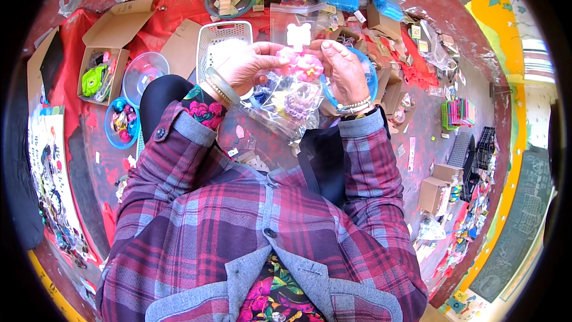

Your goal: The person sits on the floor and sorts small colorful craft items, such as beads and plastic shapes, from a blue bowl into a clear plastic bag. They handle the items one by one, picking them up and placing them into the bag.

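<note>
Up in front of me, both hands hold a pink flower-shaped ornament [308, 68], soft-looking with a small yellow centre. The thumb and fingers of my left hand [241, 67] pinch its left side. On the opposite side, my right hand [347, 73] grips it with bent fingers. A white shaped card [299, 36] stands up from its top, between the hands. Below the ornament lies a clear plastic bag [290, 110] with purple and pale yellow pieces in it. Part of the ornament is hidden by my fingers.
A white basket [205, 45] stands behind my left hand, and a blue round basin [372, 86] is partly covered by my right. To the left are an open cardboard box [104, 39] and a blue bowl [113, 130] of colourful trinkets. Cartons [434, 194] sit at right.
</note>
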{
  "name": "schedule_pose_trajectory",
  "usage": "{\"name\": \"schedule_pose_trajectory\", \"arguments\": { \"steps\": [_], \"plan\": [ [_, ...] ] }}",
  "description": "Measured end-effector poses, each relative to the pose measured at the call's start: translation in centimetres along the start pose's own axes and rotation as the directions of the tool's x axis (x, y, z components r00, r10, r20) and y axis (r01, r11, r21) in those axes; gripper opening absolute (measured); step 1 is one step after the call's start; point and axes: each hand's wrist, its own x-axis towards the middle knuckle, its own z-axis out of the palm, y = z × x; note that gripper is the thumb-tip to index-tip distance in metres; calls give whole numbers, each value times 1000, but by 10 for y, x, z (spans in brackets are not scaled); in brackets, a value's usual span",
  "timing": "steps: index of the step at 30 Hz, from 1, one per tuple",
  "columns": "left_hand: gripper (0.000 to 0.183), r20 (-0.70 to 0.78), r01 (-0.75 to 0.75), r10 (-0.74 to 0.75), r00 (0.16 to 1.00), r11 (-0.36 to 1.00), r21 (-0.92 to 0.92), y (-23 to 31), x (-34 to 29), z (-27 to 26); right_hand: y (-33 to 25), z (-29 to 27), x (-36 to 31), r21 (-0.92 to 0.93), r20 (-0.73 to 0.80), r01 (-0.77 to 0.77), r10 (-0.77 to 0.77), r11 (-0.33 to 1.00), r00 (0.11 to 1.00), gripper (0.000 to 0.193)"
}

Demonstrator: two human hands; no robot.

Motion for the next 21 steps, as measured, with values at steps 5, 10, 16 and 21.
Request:
{"name": "schedule_pose_trajectory", "arguments": {
  "steps": [5,10,16,21],
  "plan": [
    [27,12,-30,30,999,998,-54,-6,5,-8,4,0,0,60,-20,-22,24,998,1000,28],
    [26,1,-66,66,998,995,-78,-6,6,-8,12,0,2,70,-76,17,-11,997,997,27],
    [25,33,-72,76,997,991,-113,-3,5,-10,2,0,2,78,-37,-117,120,990,992,28],
    [29,20,-40,42,999,997,-71,-1,3,-6,10,-4,3,131,-56,-121,129,984,990,27]
  ]
}}
